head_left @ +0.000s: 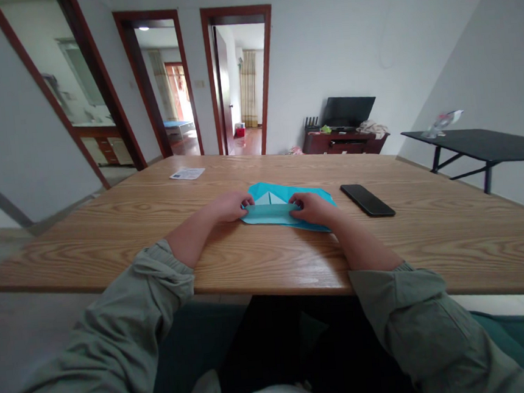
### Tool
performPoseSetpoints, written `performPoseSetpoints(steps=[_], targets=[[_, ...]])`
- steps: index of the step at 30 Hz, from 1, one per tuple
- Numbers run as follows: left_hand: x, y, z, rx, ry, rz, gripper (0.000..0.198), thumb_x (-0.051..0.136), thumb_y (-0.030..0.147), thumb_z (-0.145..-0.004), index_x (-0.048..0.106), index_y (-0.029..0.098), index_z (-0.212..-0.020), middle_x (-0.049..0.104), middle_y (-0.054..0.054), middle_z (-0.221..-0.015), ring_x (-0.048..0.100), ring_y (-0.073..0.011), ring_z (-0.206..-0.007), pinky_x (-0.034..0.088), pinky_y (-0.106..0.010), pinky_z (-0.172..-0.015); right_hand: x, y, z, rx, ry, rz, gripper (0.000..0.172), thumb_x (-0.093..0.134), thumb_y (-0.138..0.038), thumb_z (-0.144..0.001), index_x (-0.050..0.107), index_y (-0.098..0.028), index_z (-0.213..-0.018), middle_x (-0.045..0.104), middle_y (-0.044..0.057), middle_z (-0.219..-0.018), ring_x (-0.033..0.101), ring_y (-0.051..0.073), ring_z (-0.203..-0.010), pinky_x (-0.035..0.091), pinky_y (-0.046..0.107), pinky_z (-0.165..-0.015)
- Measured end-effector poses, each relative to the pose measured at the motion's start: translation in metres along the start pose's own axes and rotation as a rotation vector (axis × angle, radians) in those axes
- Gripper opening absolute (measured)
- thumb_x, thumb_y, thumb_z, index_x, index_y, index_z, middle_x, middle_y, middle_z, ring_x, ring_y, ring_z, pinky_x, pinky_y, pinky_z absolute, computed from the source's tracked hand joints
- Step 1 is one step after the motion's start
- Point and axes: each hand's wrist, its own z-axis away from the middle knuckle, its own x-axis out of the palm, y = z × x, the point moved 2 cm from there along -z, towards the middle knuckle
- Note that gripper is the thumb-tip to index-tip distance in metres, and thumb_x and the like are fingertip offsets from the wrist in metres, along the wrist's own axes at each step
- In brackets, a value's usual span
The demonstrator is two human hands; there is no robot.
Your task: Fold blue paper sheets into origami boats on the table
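Note:
A sheet of blue folding paper [270,214] lies on the wooden table in front of me, its near edge turned up into a paler band. Behind that band a light triangular part with a dark slit down its middle shows. My left hand [231,206] pinches the band's left end between thumb and fingers. At the right end my right hand [311,208] grips the band the same way, with part of the blue paper spreading out behind and beneath it. The fingertips hide both ends of the fold.
A black smartphone [367,200] lies to the right of the paper. Farther back at the left is a small printed sheet [187,174]. The wooden table's [269,275] near edge runs just before my body. A black folding table [491,143] stands at the right.

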Motion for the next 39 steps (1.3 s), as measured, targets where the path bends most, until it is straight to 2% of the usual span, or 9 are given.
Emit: performPoseSetpoints(steps=[7, 12, 18, 23, 27, 30, 35, 39], targets=[[0.007, -0.011, -0.005, 0.001, -0.060, 0.072, 0.048, 0.051, 0.013, -0.070, 0.060, 0.020, -0.116, 0.066, -0.003, -0.095, 0.060, -0.0147, -0.083, 0.045, -0.022, -0.071, 0.001, 0.000, 0.000, 0.037, -0.047, -0.074, 0.028, 0.058, -0.024, -0.076, 0.065, -0.024, -0.103, 0.068, 0.001, -0.098, 0.060, 0.013, -0.079, 0.043, 0.021, -0.066], [0.009, -0.014, -0.006, 0.007, -0.047, 0.137, 0.048, 0.049, 0.013, -0.069, 0.060, 0.018, -0.116, 0.064, -0.003, -0.087, 0.058, -0.0145, -0.076, 0.044, -0.023, -0.065, 0.004, 0.005, -0.003, 0.039, -0.057, -0.087, 0.027, 0.054, -0.023, -0.077, 0.066, -0.021, -0.101, 0.068, 0.002, -0.090, 0.060, 0.013, -0.078, 0.043, 0.021, -0.065], [0.013, -0.018, -0.010, -0.053, -0.002, 0.228, 0.045, 0.052, 0.020, -0.073, 0.060, 0.020, -0.118, 0.064, -0.005, -0.101, 0.059, -0.0150, -0.084, 0.047, -0.024, -0.072, 0.007, 0.008, -0.006, 0.082, -0.021, -0.065, 0.030, 0.053, -0.022, -0.078, 0.064, -0.023, -0.106, 0.067, -0.001, -0.084, 0.058, 0.012, -0.072, 0.040, 0.020, -0.061], [0.015, -0.021, -0.011, -0.082, -0.029, 0.250, 0.052, 0.060, 0.026, -0.070, 0.058, 0.021, -0.121, 0.062, -0.006, -0.108, 0.060, -0.0158, -0.085, 0.048, -0.026, -0.074, 0.008, 0.010, -0.006, 0.081, 0.000, -0.063, 0.029, 0.056, -0.025, -0.077, 0.063, -0.022, -0.105, 0.067, 0.000, -0.085, 0.058, 0.012, -0.071, 0.040, 0.020, -0.060], [0.011, -0.019, -0.009, -0.071, -0.083, 0.232, 0.060, 0.066, 0.030, -0.065, 0.056, 0.022, -0.124, 0.062, -0.003, -0.099, 0.059, -0.0153, -0.081, 0.047, -0.025, -0.070, 0.007, 0.008, -0.004, 0.094, -0.029, -0.059, 0.034, 0.059, -0.029, -0.077, 0.062, -0.022, -0.110, 0.067, 0.002, -0.090, 0.059, 0.013, -0.074, 0.041, 0.021, -0.062], [0.007, -0.015, -0.006, -0.074, -0.110, 0.207, 0.059, 0.066, 0.032, -0.067, 0.056, 0.022, -0.124, 0.061, -0.002, -0.090, 0.058, -0.0145, -0.077, 0.045, -0.023, -0.067, 0.005, 0.006, -0.003, 0.075, -0.081, -0.058, 0.038, 0.060, -0.031, -0.076, 0.063, -0.022, -0.112, 0.067, 0.002, -0.090, 0.060, 0.014, -0.073, 0.041, 0.022, -0.061], [0.006, -0.012, -0.004, -0.109, -0.092, 0.166, 0.050, 0.061, 0.038, -0.074, 0.058, 0.021, -0.121, 0.062, -0.003, -0.092, 0.058, -0.0143, -0.077, 0.044, -0.023, -0.068, 0.005, 0.007, -0.004, 0.108, -0.084, -0.058, 0.032, 0.056, -0.029, -0.080, 0.064, -0.019, -0.109, 0.068, 0.003, -0.088, 0.060, 0.014, -0.071, 0.042, 0.022, -0.060], [0.007, -0.014, -0.006, -0.145, -0.074, 0.061, 0.049, 0.062, 0.041, -0.074, 0.059, 0.021, -0.119, 0.064, -0.003, -0.089, 0.059, -0.0148, -0.074, 0.042, -0.023, -0.064, 0.006, 0.011, -0.006, 0.139, -0.057, -0.018, 0.025, 0.060, -0.035, -0.080, 0.066, -0.021, -0.100, 0.070, 0.003, -0.089, 0.062, 0.014, -0.073, 0.042, 0.021, -0.060]])
